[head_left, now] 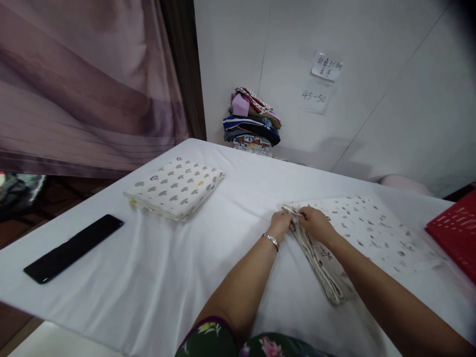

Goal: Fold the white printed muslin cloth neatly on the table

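A white cloth with small dark printed marks lies on the table to the right, its left side gathered into several layers. My left hand, with a bracelet at the wrist, grips the far corner of those layered edges. Close beside it, my right hand pinches the same corner from the right. The layered edge runs from my hands back toward me. Part of the cloth is hidden under my right forearm. To the left rests a folded white cloth with grey mushroom-like prints, apart from both hands.
A white sheet covers the table. A long black flat object lies near its left edge. Behind the table stands a stack of folded clothes. A red item is at the right edge. A curtain hangs at left.
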Action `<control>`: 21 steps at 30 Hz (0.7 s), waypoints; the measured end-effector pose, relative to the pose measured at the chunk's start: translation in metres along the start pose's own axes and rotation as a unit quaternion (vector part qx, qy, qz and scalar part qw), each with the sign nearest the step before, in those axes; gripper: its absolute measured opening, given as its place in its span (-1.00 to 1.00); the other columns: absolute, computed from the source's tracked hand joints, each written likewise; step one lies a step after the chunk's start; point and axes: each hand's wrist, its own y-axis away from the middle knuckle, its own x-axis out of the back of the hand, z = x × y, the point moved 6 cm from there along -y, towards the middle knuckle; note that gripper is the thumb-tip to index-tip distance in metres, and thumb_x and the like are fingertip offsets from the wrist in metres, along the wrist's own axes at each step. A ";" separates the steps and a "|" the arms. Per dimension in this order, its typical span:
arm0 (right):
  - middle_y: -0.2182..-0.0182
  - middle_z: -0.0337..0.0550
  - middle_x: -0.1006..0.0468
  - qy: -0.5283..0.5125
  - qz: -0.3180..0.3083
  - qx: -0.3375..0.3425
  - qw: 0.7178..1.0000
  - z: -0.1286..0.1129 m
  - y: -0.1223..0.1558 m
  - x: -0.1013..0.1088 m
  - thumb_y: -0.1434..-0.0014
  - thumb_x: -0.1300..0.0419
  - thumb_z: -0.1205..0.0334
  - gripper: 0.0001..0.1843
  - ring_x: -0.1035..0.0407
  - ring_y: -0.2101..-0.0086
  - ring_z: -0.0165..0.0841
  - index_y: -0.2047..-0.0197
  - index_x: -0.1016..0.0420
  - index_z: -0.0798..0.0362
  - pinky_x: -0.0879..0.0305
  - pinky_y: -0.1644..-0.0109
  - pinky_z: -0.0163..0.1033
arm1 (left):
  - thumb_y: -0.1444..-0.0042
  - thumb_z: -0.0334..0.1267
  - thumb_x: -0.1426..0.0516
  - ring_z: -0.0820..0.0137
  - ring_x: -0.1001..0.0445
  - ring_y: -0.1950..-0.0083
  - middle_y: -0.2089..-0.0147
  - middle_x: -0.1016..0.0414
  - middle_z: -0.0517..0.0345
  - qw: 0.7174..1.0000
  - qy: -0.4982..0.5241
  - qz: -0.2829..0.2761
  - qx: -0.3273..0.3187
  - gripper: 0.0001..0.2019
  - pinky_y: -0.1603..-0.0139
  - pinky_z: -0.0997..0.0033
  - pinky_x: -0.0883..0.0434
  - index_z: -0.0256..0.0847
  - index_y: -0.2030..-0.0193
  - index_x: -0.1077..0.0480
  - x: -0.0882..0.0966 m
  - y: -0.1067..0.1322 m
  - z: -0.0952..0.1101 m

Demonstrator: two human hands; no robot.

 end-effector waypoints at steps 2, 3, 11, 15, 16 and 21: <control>0.30 -0.11 -0.48 0.037 -0.005 0.021 0.999 -0.008 0.001 -0.004 -0.09 -0.04 0.39 -0.83 -0.31 0.27 -0.36 0.27 -0.43 0.11 -0.08 0.23 -0.35 | 0.10 -0.44 -0.10 0.60 -0.13 0.71 0.76 -0.15 0.33 1.000 0.016 -0.015 0.004 -0.85 0.67 0.59 -0.06 -0.25 0.62 -0.24 0.001 0.000 0.000; 0.28 -0.10 -0.47 0.051 -0.008 0.026 0.998 -0.011 0.001 -0.006 -0.09 -0.04 0.40 -0.83 -0.30 0.25 -0.36 0.27 -0.43 0.12 -0.07 0.22 -0.35 | 0.10 -0.44 -0.10 0.61 -0.13 0.70 0.76 -0.16 0.33 1.000 0.023 -0.021 0.006 -0.85 0.67 0.60 -0.06 -0.26 0.62 -0.23 0.001 0.000 0.000; 0.30 -0.08 -0.46 0.073 -0.020 0.034 0.997 -0.014 0.003 -0.007 -0.12 -0.01 0.39 -0.84 -0.30 0.26 -0.34 0.31 -0.41 0.11 -0.06 0.24 -0.33 | 0.08 -0.43 -0.11 0.60 -0.19 0.68 0.71 -0.21 0.31 0.997 0.060 -0.044 0.008 -0.87 0.67 0.59 -0.07 -0.28 0.59 -0.26 -0.001 0.000 -0.002; 0.32 -0.10 -0.47 0.043 0.004 0.042 0.998 -0.013 0.005 -0.007 -0.11 0.01 0.41 -0.82 -0.29 0.30 -0.36 0.33 -0.41 0.11 -0.07 0.25 -0.34 | 0.03 -0.39 -0.09 0.61 -0.22 0.66 0.66 -0.25 0.29 0.996 0.075 -0.049 0.012 -0.87 0.66 0.59 -0.10 -0.29 0.56 -0.28 -0.001 0.002 0.000; 0.34 -0.11 -0.47 0.033 0.010 0.040 0.999 -0.012 0.005 -0.007 -0.11 0.01 0.41 -0.82 -0.29 0.31 -0.36 0.34 -0.42 0.11 -0.07 0.25 -0.34 | 0.02 -0.39 -0.08 0.61 -0.22 0.66 0.66 -0.25 0.29 0.996 0.075 -0.048 0.011 -0.87 0.65 0.59 -0.11 -0.29 0.55 -0.28 -0.001 0.002 0.000; 0.40 -0.17 -0.48 -0.058 0.009 0.024 0.998 -0.005 0.004 -0.009 -0.07 -0.04 0.36 -0.81 -0.31 0.36 -0.38 0.30 -0.48 0.09 -0.12 0.28 -0.35 | 0.03 -0.44 -0.08 0.59 -0.22 0.66 0.69 -0.24 0.29 0.998 0.053 -0.037 0.000 -0.87 0.63 0.59 -0.14 -0.29 0.56 -0.28 0.000 0.000 -0.001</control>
